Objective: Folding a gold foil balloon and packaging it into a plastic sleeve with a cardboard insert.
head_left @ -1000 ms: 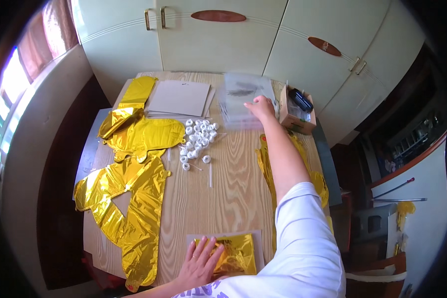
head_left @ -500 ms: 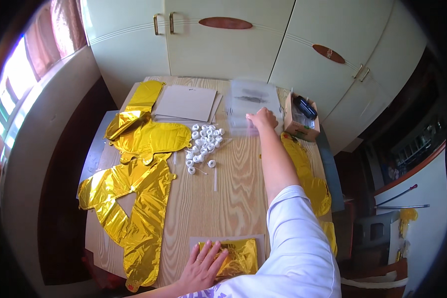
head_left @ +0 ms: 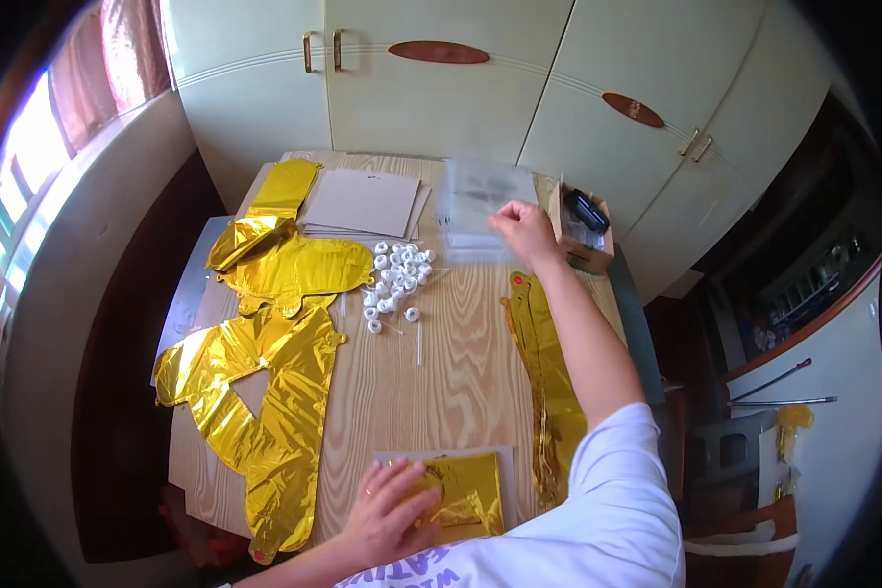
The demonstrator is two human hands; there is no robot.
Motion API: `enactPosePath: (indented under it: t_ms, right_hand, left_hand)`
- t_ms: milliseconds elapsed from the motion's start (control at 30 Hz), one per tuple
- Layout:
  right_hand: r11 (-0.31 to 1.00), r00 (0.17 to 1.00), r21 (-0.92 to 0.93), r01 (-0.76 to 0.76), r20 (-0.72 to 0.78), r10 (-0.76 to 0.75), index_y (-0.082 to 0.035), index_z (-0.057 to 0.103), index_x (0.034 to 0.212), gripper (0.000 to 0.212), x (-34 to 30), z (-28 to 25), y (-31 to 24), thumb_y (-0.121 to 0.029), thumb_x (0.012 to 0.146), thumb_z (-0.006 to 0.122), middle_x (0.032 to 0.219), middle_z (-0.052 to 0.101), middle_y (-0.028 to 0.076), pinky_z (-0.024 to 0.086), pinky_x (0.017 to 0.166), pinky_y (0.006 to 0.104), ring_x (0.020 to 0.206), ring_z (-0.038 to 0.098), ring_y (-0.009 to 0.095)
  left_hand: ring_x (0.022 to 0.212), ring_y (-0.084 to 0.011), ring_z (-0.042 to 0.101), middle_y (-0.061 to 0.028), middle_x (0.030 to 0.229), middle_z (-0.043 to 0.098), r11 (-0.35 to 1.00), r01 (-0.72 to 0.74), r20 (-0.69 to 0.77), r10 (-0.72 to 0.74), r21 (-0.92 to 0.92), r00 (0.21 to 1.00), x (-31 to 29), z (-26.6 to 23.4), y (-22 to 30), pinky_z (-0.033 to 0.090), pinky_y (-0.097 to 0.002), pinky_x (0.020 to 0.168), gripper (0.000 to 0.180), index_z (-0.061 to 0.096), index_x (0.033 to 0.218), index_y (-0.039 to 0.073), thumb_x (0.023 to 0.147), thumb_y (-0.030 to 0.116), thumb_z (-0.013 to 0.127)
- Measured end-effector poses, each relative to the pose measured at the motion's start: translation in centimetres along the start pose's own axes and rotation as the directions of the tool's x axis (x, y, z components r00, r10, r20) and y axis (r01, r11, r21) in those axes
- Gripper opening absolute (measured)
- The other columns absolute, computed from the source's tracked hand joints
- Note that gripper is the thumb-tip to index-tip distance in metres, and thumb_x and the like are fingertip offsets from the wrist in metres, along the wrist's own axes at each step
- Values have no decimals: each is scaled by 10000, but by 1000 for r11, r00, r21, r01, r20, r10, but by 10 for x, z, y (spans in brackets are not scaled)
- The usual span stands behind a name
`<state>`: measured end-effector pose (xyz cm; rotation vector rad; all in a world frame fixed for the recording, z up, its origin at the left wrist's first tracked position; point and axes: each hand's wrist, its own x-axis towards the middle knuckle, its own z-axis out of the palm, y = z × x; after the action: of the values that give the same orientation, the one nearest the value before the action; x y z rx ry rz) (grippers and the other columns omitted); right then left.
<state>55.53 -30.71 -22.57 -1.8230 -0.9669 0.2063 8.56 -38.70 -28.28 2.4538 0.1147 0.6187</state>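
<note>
Near the front edge of the table, a folded gold foil balloon [head_left: 475, 490] rests on a grey card [head_left: 507, 463]. My left hand [head_left: 392, 514] is over its left part with the fingers stretched out; whether it presses down is unclear. Far across the table, my right hand [head_left: 525, 233] has its fingers pinched at the right side of a stack of clear plastic bags [head_left: 465, 220]. The top bag looks smeared by motion and seems to be in that pinch.
More gold foil balloons [head_left: 289, 412] lie spread along the left side, others [head_left: 544, 382] on the right. White ribbon rolls [head_left: 397, 279] sit mid-table by a thin white straw [head_left: 419, 345]. Behind are grey cards [head_left: 363, 201] and a small box [head_left: 583, 257] holding a black object [head_left: 586, 211].
My right hand has turned at the wrist and shifted slightly at the bags. My left hand's fingers have risen a little and moved left over the folded balloon. The view has shifted slightly.
</note>
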Motion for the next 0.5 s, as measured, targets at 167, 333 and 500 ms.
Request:
enactPosePath:
  t_ms: [167, 333, 500]
  right_hand:
    - [992, 986, 115, -44, 164, 24, -27, 654, 796, 166, -135, -8, -68, -127, 880, 756, 702, 615, -4, 470, 650, 238, 704, 577, 69]
    - [957, 948, 81, 279, 133, -288, 2, 704, 886, 111, -247, 19, -108, -107, 891, 726, 899, 681, 96, 532, 711, 339, 792, 659, 197]
    - [924, 919, -26, 381, 116, -376, -13, 689, 1137, 271, -297, 8, -106, -135, 897, 722, 1191, 652, 153, 502, 980, 381, 1138, 626, 312]
  left_hand:
    - [1278, -353, 558, -231, 1422, 522, 781, 132, -242, -343, -611, 908, 62, -23, -6, 439, -434, 1089, 719, 518, 1410, 41, 793, 187, 856]
    - [1216, -242, 618, -163, 1370, 599, 295, 118, -57, -523, -948, 850, 108, 5, 0, 491, -398, 1050, 530, 484, 1441, 15, 986, 200, 684]
    - [971, -224, 726, -148, 1147, 718, 71, 54, -5, -652, -996, 758, 71, 14, -11, 578, -325, 856, 303, 611, 1292, -2, 1038, 163, 601]
